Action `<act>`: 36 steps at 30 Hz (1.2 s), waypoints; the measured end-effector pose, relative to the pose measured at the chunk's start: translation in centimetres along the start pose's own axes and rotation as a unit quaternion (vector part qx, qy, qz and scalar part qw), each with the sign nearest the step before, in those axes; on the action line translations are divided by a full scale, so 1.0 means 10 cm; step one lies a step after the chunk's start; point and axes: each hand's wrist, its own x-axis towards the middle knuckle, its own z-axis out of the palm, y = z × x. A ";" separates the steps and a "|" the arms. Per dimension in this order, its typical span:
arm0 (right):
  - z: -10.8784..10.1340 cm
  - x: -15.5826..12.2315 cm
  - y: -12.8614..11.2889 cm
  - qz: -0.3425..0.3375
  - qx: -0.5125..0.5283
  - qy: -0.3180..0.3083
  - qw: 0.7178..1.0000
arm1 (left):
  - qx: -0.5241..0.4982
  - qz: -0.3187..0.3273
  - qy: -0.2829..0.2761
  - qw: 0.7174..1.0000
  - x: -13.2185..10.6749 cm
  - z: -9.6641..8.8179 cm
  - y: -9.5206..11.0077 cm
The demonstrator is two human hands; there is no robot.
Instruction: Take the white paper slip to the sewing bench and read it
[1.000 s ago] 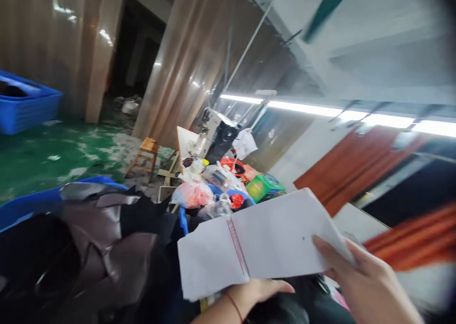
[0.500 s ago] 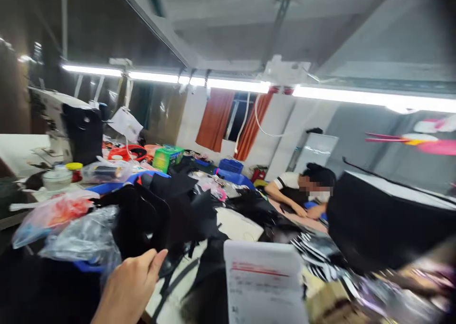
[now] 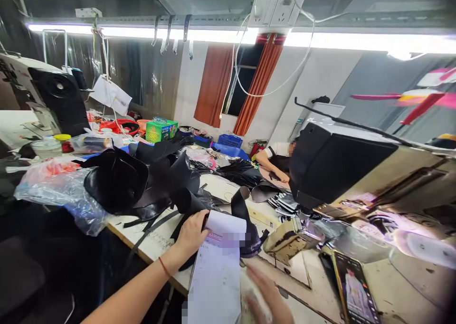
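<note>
Workshop interior, long fluorescent tube overhead, orange curtains (image 3: 261, 84) at a window in the back wall. Long worktable (image 3: 160, 241) crowded with black leather pieces (image 3: 142, 181), loose straps and clear plastic bags (image 3: 60, 191). Sewing machine (image 3: 53, 96) far left; green box (image 3: 162, 130) behind the leather heap. Black machine housing (image 3: 335, 165) at right, with a co-worker's arm (image 3: 272, 165) resting on the table just beyond it. Phone (image 3: 354, 290) flat on the table, lower right, screen lit.

Left hand (image 3: 190, 233) extended forward, thin red cord at the wrist, fingers curled over the top left corner of a white paper pad (image 3: 219, 271); thumb side under the sheet, grasp firm. Pad upright-tilted toward the camera, red-printed header near the top, lower edge running out of frame at bottom centre. Pad held above the near table edge, just in front of a curled black leather strip (image 3: 245, 224).

Right hand (image 3: 265, 300) low in frame beside the pad's right edge, motion-blurred; fingers appear spread, but cannot tell whether touching the pad or gripping anything.
</note>
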 end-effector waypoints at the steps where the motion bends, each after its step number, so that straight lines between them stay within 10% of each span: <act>1: -0.09 0.18 0.02 0.120 0.038 0.006 0.992 | -0.019 -0.002 0.006 1.000 0.00 0.02 -0.05; 3: -0.16 0.57 0.04 0.249 0.127 0.029 0.960 | -0.053 -0.003 0.007 0.999 0.00 0.04 -0.12; 9: 0.13 1.32 0.22 0.279 0.192 -0.031 0.940 | -0.094 -0.010 0.011 0.995 0.00 0.07 -0.18; 36: 0.43 0.99 0.41 0.306 0.246 0.038 0.919 | -0.137 0.013 0.022 0.990 0.03 0.08 -0.20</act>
